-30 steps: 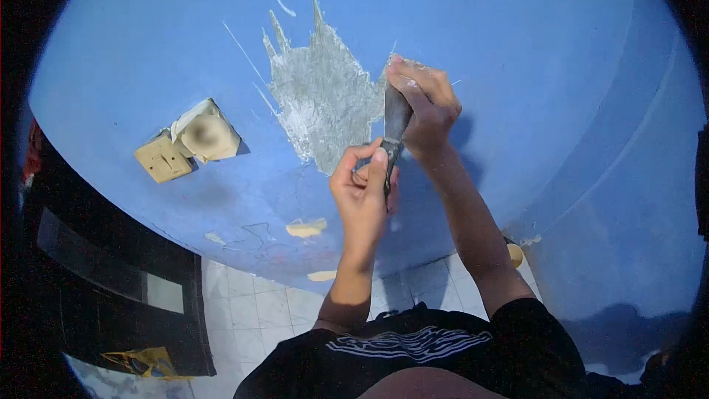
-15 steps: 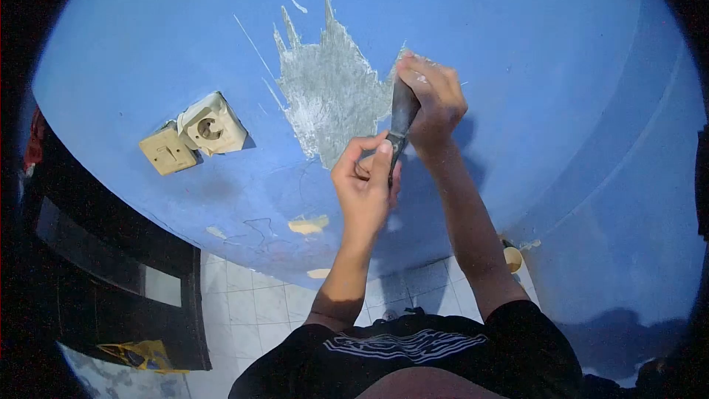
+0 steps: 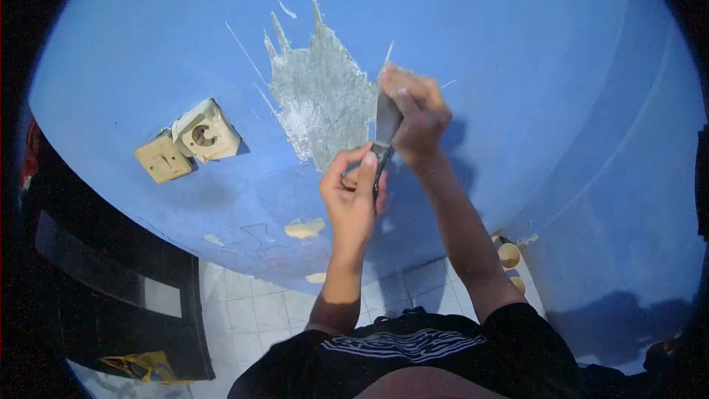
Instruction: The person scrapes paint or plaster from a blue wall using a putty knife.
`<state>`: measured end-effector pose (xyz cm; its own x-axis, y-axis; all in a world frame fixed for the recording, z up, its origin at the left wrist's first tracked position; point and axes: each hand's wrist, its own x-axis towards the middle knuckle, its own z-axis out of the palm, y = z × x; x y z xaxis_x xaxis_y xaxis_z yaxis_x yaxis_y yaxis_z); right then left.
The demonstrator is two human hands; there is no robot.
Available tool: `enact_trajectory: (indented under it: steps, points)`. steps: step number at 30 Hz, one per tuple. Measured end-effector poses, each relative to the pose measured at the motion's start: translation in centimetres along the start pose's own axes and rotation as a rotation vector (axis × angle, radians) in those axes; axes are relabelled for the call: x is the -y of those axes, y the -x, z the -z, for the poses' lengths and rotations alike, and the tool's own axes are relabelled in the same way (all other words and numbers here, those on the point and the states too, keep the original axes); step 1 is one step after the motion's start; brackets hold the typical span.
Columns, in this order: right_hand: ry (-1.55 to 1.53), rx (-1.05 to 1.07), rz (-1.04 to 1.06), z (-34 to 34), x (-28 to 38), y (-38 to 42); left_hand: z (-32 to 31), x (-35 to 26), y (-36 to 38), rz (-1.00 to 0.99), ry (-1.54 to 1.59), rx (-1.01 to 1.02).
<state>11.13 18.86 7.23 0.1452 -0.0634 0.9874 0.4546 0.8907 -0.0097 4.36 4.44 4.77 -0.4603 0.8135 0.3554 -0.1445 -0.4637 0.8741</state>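
At four o'clock from a rough, jagged grey patch [image 3: 319,100] in the smooth blue wall [image 3: 502,15], a flared, dull-grey scraper [image 3: 385,127] points towards twelve, its slim dark handle [image 3: 382,165] gripped by the left hand [image 3: 351,198], its blade [image 3: 386,112] held in the curled right hand [image 3: 419,117]

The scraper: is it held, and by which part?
Yes: the left grip holds the scraper by its handle. The right grip is at the blade; a hold there is unclear.
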Motion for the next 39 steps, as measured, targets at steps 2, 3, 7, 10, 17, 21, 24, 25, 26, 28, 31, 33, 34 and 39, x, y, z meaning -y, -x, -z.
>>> enact_trajectory:
  steps: [2,3,7,10,17,21,24,25,26,28,31,33,34,39]
  points:
    - [0.060,0.005,0.001,-0.1,0.1,-0.1,0.1,0.4,-0.6,0.001,0.025,0.022]
    - [0.060,0.006,0.002,-0.2,-0.6,-0.7,-0.3,0.5,-1.1,0.002,0.026,0.022]
    - [0.075,-0.064,0.067,-0.4,-1.4,-2.7,-1.6,-0.7,-1.8,-0.052,0.033,0.050]
    - [0.032,0.000,0.050,-0.1,-0.2,0.7,-0.2,0.5,0.2,-0.020,-0.006,-0.012]
    - [0.049,-0.038,0.026,0.0,-1.4,-2.7,-1.5,-0.2,-1.4,-0.049,0.036,0.053]
    - [-0.002,-0.005,0.039,0.0,-0.1,0.5,0.7,0.9,0.8,0.015,0.018,0.010]
    - [-0.034,0.022,0.052,0.1,-0.4,0.2,0.3,0.6,-0.2,0.033,-0.034,-0.020]
    - [-0.003,-0.013,0.054,-0.1,-1.0,-1.1,-0.5,0.2,-1.2,-0.009,-0.014,0.025]
    - [0.025,-0.049,0.059,-0.3,-1.4,-1.9,-1.2,-0.1,-1.6,-0.055,0.006,0.068]
    - [0.023,-0.045,0.047,-0.2,-1.1,-1.5,-1.4,-0.1,-1.4,-0.083,-0.014,0.047]
    - [0.008,0.003,0.042,0.4,0.0,0.8,0.2,1.2,0.9,0.000,-0.037,0.003]
    - [-0.007,0.032,0.048,0.5,-0.2,1.1,0.7,1.3,0.4,0.033,-0.032,0.005]
    - [0.010,0.047,0.052,0.9,-0.1,0.2,0.8,1.2,0.4,0.068,-0.029,-0.002]
    - [0.047,-0.004,0.015,0.2,0.1,-0.3,0.1,0.5,0.0,0.007,-0.009,0.041]
